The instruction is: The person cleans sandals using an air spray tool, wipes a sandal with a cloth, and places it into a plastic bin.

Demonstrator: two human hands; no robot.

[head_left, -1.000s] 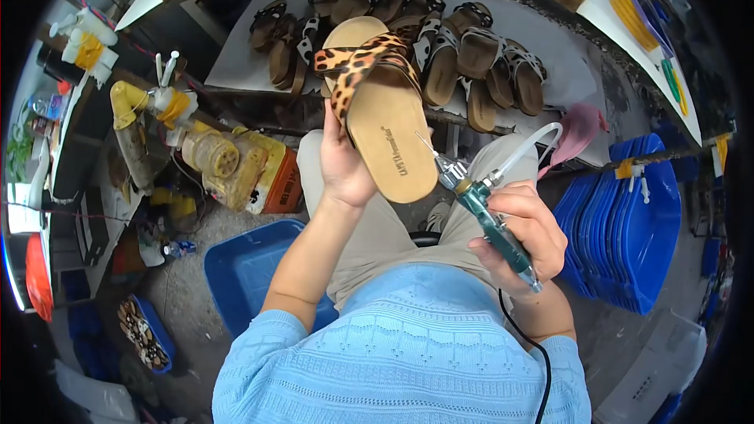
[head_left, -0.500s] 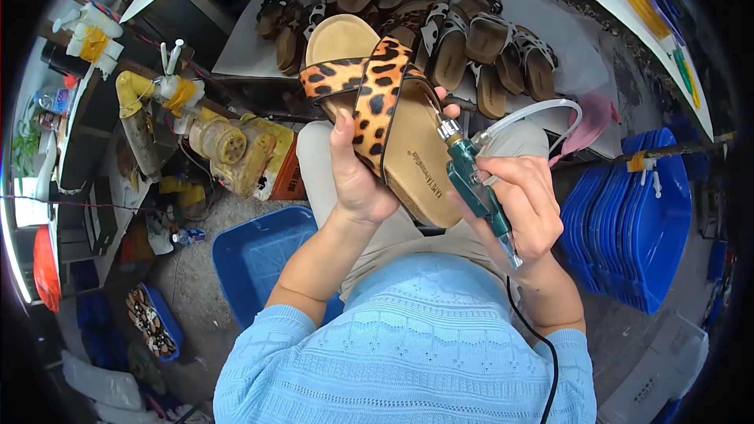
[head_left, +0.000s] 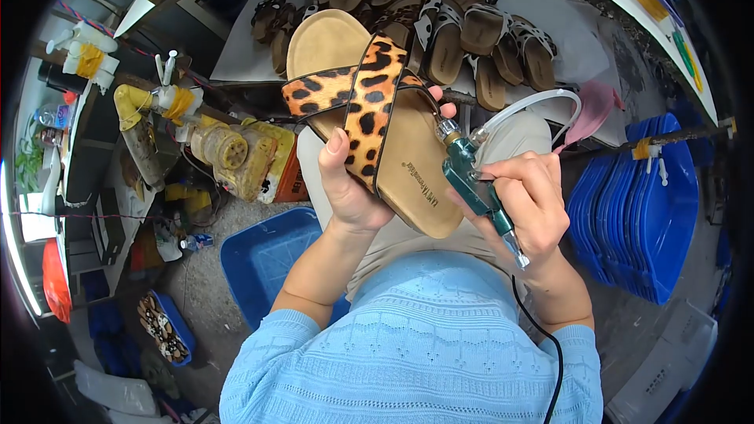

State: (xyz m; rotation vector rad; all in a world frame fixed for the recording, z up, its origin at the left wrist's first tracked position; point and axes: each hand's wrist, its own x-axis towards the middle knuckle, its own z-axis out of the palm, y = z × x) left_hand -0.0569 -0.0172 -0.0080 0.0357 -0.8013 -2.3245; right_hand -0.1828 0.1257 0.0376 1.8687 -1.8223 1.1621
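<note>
A tan sandal (head_left: 416,169) with crossed leopard-print straps is held up over my lap, its sole tilted. My left hand (head_left: 353,192) grips it from beneath, with the thumb at the strap's lower edge and fingertips showing beyond the far side. In my right hand (head_left: 526,204) is a green pen-like tool (head_left: 477,184) with a metal nozzle, a clear tube and a black cord. The nozzle points at the strap's edge on the sandal's right side; its very tip is hidden there.
Many sandals (head_left: 448,47) lie on a sheet-covered shelf ahead. A blue bin (head_left: 267,255) is on the floor at left, near a stained yellow pump-like device (head_left: 232,153). Stacked blue trays (head_left: 628,208) stand right, beside a pink cloth (head_left: 593,114). A small blue basket (head_left: 184,334) holds more pieces.
The sandal has turned and shifted, its straps now facing me more. The green tool has moved from beside the sole to the strap's edge. My left thumb has come round to the near side.
</note>
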